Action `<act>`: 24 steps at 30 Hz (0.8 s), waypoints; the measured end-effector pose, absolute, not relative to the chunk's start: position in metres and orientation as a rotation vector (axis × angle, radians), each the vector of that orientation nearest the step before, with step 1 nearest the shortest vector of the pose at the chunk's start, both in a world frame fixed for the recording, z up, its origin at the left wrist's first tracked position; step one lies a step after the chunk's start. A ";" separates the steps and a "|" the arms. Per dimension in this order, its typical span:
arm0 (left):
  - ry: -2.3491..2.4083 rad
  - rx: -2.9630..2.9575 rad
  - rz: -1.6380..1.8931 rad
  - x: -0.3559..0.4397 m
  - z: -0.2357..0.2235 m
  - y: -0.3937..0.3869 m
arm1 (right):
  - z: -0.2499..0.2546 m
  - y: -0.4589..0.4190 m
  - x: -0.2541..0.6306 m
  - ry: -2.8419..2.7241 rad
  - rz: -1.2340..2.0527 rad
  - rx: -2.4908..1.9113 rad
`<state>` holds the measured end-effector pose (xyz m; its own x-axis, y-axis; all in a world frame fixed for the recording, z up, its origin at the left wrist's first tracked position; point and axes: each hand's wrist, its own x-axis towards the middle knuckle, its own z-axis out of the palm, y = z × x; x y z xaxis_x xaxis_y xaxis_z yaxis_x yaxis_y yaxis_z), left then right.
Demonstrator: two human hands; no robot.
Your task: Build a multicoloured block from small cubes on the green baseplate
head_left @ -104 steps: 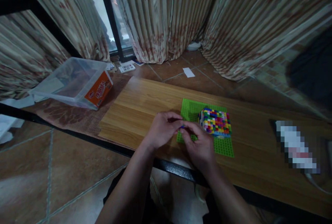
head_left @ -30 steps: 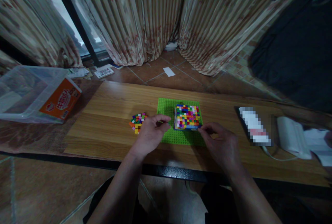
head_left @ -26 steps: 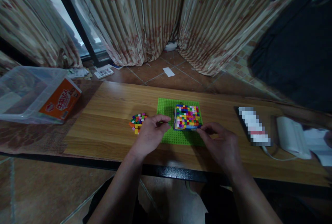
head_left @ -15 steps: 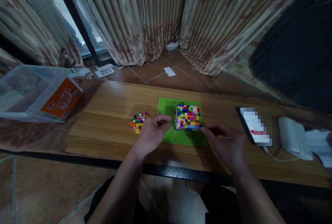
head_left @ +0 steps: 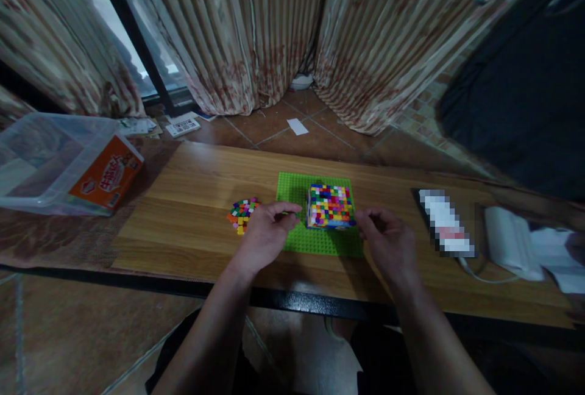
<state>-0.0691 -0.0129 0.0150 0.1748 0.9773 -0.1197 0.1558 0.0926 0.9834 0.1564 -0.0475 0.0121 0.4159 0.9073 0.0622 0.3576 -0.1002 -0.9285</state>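
Observation:
A block built of many small coloured bricks [head_left: 329, 206] stands on the right half of a green studded baseplate [head_left: 320, 242]. My left hand [head_left: 272, 233] hovers over the plate's left edge, its thumb and forefinger apart with nothing visible between them. It is short of the block's left side. At the block's right side is my right hand [head_left: 390, 242], thumb and forefinger drawn together; whether a small piece is between them is hidden. Loose toy bricks [head_left: 242, 209] lie in a small pile on the wood, partly behind my left hand.
The wooden tabletop [head_left: 183, 206] has a dark front edge. At the left stands a clear plastic bin [head_left: 55, 157] with an orange label. A phone [head_left: 445, 221] with a cable lies to the right, beside a white device [head_left: 512, 242]. Curtains [head_left: 256, 35] hang beyond.
My right hand has shifted slightly left and up along the block's right side, its fingers more curled. My left hand has hardly moved. The whole view has drifted a little.

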 end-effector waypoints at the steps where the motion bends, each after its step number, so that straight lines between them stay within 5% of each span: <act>1: 1.222 1.310 0.920 -0.069 0.015 -0.013 | 0.011 -0.047 0.156 -1.122 0.692 -1.669; 24: 1.221 1.293 0.917 -0.066 0.018 -0.013 | 0.008 -0.047 0.150 -1.123 0.720 -1.643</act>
<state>-0.0658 -0.0132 0.0178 0.1747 0.9753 -0.1351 0.1427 0.1107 0.9835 0.1498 -0.0471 0.0075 0.3967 0.9165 0.0520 0.3346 -0.0916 -0.9379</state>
